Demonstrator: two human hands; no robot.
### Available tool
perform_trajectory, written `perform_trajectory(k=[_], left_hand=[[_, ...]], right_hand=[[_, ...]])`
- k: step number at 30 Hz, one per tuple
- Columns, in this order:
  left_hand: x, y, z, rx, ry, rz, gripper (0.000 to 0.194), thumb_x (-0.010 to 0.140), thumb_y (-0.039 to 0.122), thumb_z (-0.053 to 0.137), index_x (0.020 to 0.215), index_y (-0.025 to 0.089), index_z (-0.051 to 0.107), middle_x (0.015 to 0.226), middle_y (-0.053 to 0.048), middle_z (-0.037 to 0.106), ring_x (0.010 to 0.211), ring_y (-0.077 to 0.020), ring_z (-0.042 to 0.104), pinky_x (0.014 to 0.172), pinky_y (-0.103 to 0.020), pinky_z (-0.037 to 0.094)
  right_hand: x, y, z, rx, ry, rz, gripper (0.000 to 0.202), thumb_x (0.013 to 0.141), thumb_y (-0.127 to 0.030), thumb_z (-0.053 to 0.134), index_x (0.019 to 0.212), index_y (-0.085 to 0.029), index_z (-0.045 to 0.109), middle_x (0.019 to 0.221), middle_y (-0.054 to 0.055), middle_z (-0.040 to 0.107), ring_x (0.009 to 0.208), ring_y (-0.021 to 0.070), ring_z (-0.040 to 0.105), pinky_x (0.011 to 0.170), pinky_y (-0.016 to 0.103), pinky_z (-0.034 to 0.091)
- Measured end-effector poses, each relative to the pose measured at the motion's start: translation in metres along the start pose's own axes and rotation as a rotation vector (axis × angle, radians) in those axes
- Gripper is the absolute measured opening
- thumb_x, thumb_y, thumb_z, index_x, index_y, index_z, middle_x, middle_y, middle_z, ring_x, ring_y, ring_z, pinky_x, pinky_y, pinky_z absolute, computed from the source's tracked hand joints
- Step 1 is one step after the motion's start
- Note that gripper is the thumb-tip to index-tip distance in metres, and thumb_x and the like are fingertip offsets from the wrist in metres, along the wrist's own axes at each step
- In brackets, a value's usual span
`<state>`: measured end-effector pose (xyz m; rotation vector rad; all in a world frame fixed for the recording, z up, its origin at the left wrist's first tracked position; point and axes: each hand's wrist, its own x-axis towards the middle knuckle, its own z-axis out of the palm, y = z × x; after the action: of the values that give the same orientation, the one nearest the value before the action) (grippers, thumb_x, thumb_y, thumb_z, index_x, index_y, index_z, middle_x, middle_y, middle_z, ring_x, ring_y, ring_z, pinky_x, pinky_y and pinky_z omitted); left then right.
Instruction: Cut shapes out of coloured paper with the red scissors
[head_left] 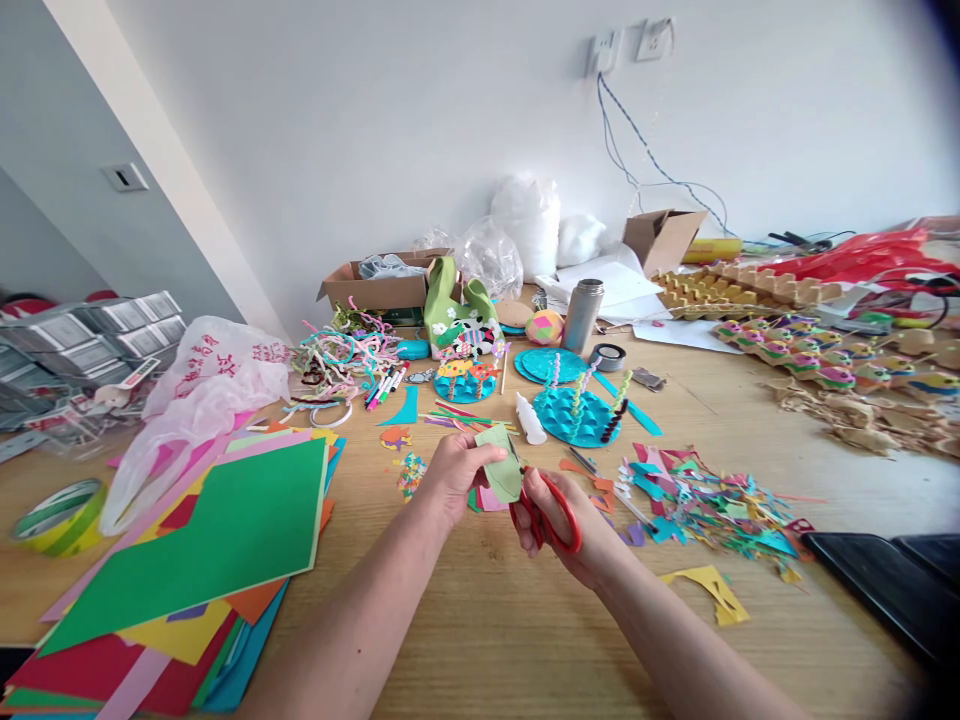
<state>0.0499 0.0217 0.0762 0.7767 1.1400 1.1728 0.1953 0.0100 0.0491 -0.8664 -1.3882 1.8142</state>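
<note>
Two hands are pinched shut, the left hand (456, 472) on green paper (501, 468) above the table (480, 620), the right hand (559, 515) on red scissors (568, 530), and red writing marks the white bag (217, 375).

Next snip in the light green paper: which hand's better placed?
Right, I'd say. The right hand holds the red-handled scissors, blades at the light green paper. The left hand is occupied, holding that paper.

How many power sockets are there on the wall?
2: one socket near the top of the wall, right of centre, and a second socket just to its right.
</note>
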Motion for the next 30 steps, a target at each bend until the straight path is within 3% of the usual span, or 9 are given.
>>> perform_trajectory(k=[9,30], left_hand=[[-0.0005,0.0011,0.0007,-0.015,0.004,-0.008,0.026,0.049,0.030,0.077,0.059,0.015,0.059,0.054,0.000,0.058,0.046,-0.0101,0.050,0.048,-0.024,0.037],[0.0005,0.0006,0.0004,0.010,-0.008,0.006,0.020,0.051,0.028,0.072,0.058,0.015,0.059,0.053,0.000,0.059,0.045,-0.0097,0.049,0.046,-0.023,0.038]], right_hand=[[0.0004,-0.0015,-0.0005,-0.072,0.031,0.020,0.057,0.071,-0.076,0.055,0.062,-0.020,0.046,0.043,-0.004,0.051,0.035,0.0093,0.045,0.039,0.022,0.034],[0.0021,0.0035,-0.0015,-0.030,0.030,-0.009,0.056,0.073,-0.072,0.060,0.065,-0.018,0.048,0.043,-0.003,0.054,0.034,0.0075,0.047,0.037,0.018,0.034]])
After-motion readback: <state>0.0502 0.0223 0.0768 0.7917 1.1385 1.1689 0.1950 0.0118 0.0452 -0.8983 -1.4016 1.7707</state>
